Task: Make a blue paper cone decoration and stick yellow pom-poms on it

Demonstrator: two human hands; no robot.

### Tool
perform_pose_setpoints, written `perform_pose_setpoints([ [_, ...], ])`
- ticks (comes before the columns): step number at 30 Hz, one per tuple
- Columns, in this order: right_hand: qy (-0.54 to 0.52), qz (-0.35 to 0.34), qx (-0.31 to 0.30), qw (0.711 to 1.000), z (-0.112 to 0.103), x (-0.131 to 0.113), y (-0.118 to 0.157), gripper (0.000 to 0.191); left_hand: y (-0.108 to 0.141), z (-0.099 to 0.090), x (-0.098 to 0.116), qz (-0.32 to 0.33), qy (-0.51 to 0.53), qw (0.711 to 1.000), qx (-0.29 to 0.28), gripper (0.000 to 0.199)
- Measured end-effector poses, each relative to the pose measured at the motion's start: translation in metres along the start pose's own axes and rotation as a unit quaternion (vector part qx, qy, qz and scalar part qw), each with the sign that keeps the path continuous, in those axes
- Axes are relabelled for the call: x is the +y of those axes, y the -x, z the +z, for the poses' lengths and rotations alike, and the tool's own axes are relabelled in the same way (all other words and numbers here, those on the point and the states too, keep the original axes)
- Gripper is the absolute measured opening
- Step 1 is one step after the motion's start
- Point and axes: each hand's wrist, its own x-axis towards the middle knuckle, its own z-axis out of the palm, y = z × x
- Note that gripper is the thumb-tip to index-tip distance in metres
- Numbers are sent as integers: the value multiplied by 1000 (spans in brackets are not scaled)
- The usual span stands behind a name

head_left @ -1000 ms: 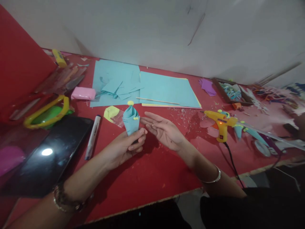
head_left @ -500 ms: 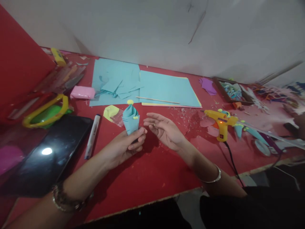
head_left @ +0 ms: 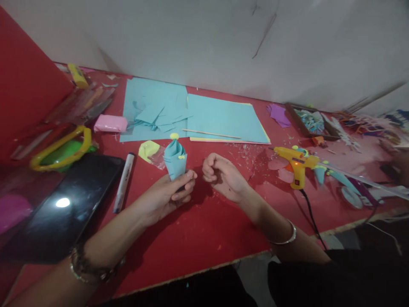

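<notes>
My left hand (head_left: 171,196) is closed round the lower end of a folded blue paper cone (head_left: 175,164), which stands upright above the fingers. Small yellow clay blobs (head_left: 174,136) sit at the cone's tip and on its right side. Just to the right of it, apart from the cone, my right hand (head_left: 223,177) hovers over the red table with its fingers curled inward and pressed together. Whether anything tiny is between those fingertips I cannot make out. Behind the cone lies a lump of yellow clay (head_left: 148,150) on clear wrapping.
A yellow glue gun (head_left: 297,164) with its light on lies to the right. Blue paper sheets (head_left: 223,115) with scraps and a thin stick (head_left: 211,134) are at the back. On the left are a marker (head_left: 124,183), a dark phone-like slab (head_left: 70,204) and a pink packet (head_left: 110,124).
My right hand's fingers have curled in from a stretched position, and their tips have drawn slightly right, away from the cone. My left hand and the cone have stayed nearly still.
</notes>
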Motion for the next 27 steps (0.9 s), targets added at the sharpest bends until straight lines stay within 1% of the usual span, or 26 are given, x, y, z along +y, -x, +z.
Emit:
perform_pose_setpoints([
  [4,-10,-13,-22,1000,0,-1,0,16,0,0,0,0,0,1000,7,27],
  [8,-51,-1,-42,998,0,-1,1,18,-1,0,0,0,9,1000,14,25],
  [11,-69,2,-44,997,-1,0,1,19,-1,0,0,-2,12,1000,12,25],
  [13,-76,-3,-56,996,-2,1,1,16,-1,-1,0,-3,12,1000,8,26],
  [16,-82,-8,-94,992,-2,2,2,7,-1,0,0,-5,10,1000,8,28],
  [19,-76,1,-118,990,-2,1,4,4,-1,1,0,0,9,1000,8,30],
  [23,-62,7,-132,989,-3,1,4,8,-1,1,0,5,11,1000,13,28],
  [27,-67,17,-129,989,-6,2,3,9,-1,-1,-2,3,12,1000,13,28],
])
